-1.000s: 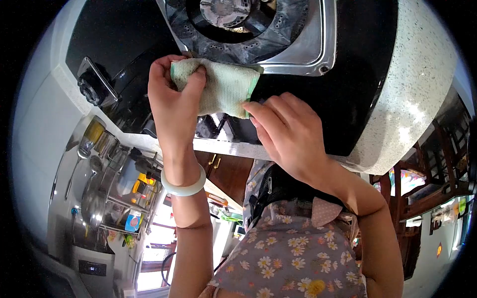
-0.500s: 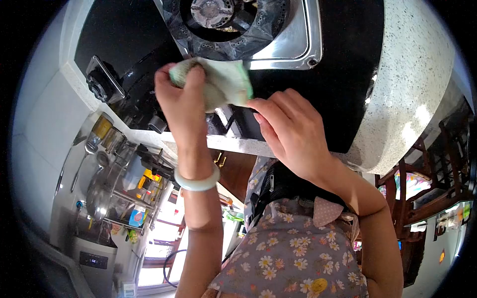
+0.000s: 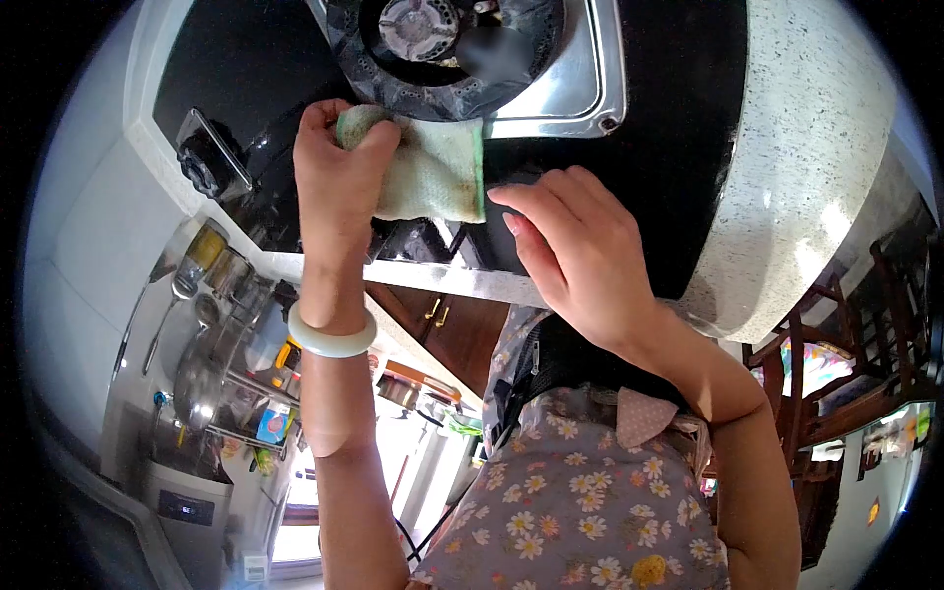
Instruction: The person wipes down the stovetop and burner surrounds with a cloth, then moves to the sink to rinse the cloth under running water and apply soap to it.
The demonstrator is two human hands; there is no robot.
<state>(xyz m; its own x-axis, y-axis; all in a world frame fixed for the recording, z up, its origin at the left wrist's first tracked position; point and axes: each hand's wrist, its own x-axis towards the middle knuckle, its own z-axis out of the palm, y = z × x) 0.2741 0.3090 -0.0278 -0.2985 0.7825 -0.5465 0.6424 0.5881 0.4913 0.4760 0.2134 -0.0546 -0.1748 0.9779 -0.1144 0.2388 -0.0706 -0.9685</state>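
Left hand (image 3: 337, 182) grips green-edged cloth (image 3: 438, 172), thumb on top, over black hob (image 3: 678, 118), close to burner ring (image 3: 423, 101). Right hand (image 3: 595, 261) open, fingertips just beside cloth's free edge. Good handling: firm thumb pinch, cloth spread flat, corners unfolded.

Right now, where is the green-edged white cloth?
In the head view, the cloth is pinched in the left hand, just below the round black burner ring.
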